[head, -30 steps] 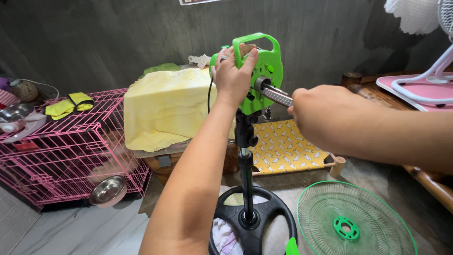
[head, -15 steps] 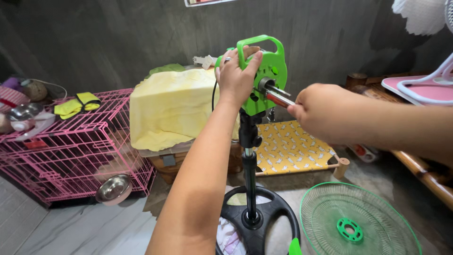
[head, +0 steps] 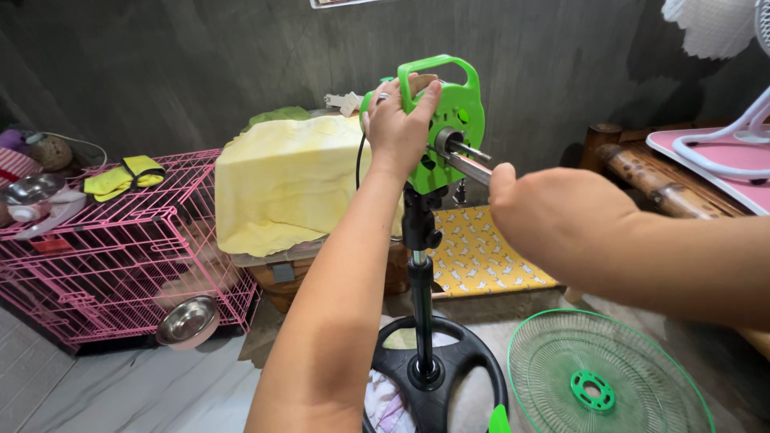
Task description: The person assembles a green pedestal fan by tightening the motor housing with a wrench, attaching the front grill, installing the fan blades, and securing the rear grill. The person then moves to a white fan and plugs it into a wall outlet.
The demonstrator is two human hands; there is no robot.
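A green fan motor housing [head: 449, 128] sits on a black stand pole [head: 419, 297] that rises from a round black base [head: 437, 373]. My left hand [head: 397, 128] grips the housing from the left side, thumb up against its handle. My right hand [head: 553, 216] is closed around a metal tool [head: 469, 167] whose shaft points at the housing's front, just beside the motor shaft [head: 461, 147]. The tool's handle is hidden inside my fist.
A green fan grille [head: 605, 381] lies on the floor at lower right. A pink wire cage [head: 120, 240] with a steel bowl [head: 186, 321] stands left. A yellow cloth [head: 289, 180] covers a box behind the fan. A yellow patterned cot [head: 481, 256] and a pink fan base [head: 714, 156] are right.
My right hand has drawn closer to me and lower, and the tool now lies along the motor shaft. My left hand keeps its grip on the housing.
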